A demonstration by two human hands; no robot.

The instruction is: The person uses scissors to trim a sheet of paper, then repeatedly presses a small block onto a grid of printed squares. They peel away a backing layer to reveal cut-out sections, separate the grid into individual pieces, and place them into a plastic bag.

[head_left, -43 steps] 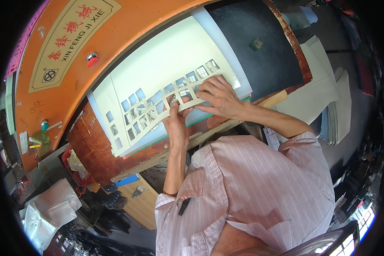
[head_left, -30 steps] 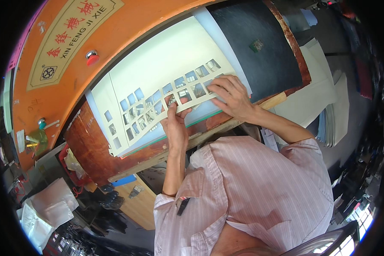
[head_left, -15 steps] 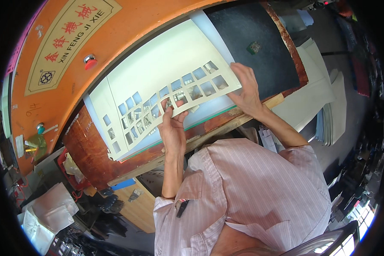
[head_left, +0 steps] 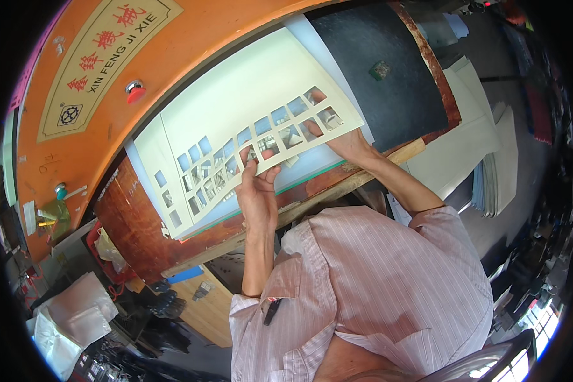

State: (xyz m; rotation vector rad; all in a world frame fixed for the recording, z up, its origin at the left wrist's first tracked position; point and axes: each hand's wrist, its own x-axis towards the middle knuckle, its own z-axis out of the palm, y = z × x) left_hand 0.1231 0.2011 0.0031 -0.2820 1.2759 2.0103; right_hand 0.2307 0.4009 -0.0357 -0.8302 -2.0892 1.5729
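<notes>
A large pale cream sheet of card [head_left: 235, 83] has rows of small rectangular cut-outs along its near side. My left hand [head_left: 259, 197] pinches the near edge, its thumb at the rim and fingers underneath, partly visible through the holes. My right hand [head_left: 350, 145] reaches beneath the right end of the sheet. Two of its fingertips show apart through separate cut-outs, while the rest of its fingers are hidden. Small loose cut pieces [head_left: 291, 160] lie below the lifted edge, on a light blue-white board [head_left: 328, 158].
An orange machine [head_left: 191, 38] with a red push button [head_left: 135, 94] borders the far side. Right of the sheet lies a black plate [head_left: 388, 95] bearing a small green piece [head_left: 381, 70]. Stacked pale sheets [head_left: 484, 184] stand at the right, with a wooden bar [head_left: 409, 151] nearby.
My right hand has left the sheet's right edge and slid left underneath it, its fingertips now showing through the holes. My left hand keeps its pinch in nearly the same place.
</notes>
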